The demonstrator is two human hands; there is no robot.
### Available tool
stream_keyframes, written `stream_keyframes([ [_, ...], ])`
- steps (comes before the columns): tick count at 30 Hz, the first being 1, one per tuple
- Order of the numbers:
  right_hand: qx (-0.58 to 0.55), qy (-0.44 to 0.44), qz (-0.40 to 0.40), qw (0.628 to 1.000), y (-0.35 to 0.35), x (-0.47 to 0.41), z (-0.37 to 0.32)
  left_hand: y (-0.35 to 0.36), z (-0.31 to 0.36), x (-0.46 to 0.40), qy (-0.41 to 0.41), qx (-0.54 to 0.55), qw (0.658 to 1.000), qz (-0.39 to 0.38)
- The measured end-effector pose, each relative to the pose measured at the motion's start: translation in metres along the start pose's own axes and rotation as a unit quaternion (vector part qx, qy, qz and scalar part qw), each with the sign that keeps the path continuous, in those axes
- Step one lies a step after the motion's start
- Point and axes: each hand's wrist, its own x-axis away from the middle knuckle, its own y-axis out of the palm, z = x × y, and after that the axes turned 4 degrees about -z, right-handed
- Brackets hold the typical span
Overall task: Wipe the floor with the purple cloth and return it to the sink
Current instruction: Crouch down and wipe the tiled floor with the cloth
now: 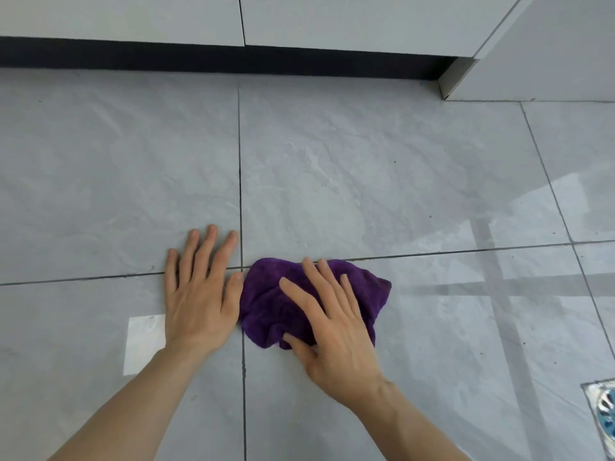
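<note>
Two bare forearms reach in from the near edge of the floor (332, 154), both hands down on the grey tiles. At the near right edge sits a metal floor drain (602, 414), well apart from the work. The left hand (199, 294) lies flat with fingers spread and empty, palm on bare tile just beside the purple cloth (266, 304); it looks placed there to prop the person's weight while crouching. The right hand (336, 327) is spread open, palm pressing down on top of the cloth, not pinching it, which suits pushing it across the tile. The cloth is bunched, lying over the crossing of two grout lines. Farther off, bare tile runs to the dark kickboard (199, 54) under pale cabinet doors (332, 21). No sink shows, so wiping seems under way and the return not yet begun.
</note>
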Motion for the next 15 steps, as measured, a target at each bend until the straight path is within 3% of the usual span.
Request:
stream_keyframes([
  [4, 0.02, 0.109, 0.075, 0.991, -0.009, -0.007, 0.002, -0.014, 0.008, -0.014, 0.038, 0.081, 0.996, -0.014],
  [8, 0.004, 0.197, 0.035, 0.98, 0.007, -0.003, 0.002, -0.02, 0.03, -0.013, 0.188, 0.063, 0.966, -0.168],
  [11, -0.016, 0.209, 0.009, 0.978, 0.016, -0.002, 0.01, -0.009, 0.037, -0.007, 0.252, 0.01, 0.931, -0.264],
  [15, -0.005, 0.163, -0.04, 0.986, 0.01, -0.002, 0.016, -0.009, 0.034, 0.001, 0.274, -0.041, 0.919, -0.279],
])
